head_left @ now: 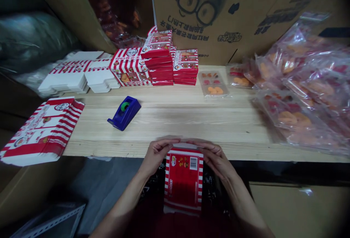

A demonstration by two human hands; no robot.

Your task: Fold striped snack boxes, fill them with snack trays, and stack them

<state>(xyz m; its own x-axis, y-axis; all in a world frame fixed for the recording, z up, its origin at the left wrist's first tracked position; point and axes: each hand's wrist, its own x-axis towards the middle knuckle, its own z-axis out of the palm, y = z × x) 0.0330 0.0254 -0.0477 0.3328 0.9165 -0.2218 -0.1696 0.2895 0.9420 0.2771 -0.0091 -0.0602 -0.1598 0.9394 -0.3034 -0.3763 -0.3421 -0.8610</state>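
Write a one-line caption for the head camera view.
Left hand and right hand hold a red-and-white striped carton at a wooden table's edge.

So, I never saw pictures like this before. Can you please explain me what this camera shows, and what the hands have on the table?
There is no machine here. This one picture comes from a camera worn on a person's head, looking forward and down, so you see the scene as that person does. The left hand and right hand together hold a red-and-white striped cardboard box at the front edge of a wooden table. On the table lie a blue tape dispenser, stacks of similar boxes towards the back and, on the right, clear plastic packs of orange and red pieces.
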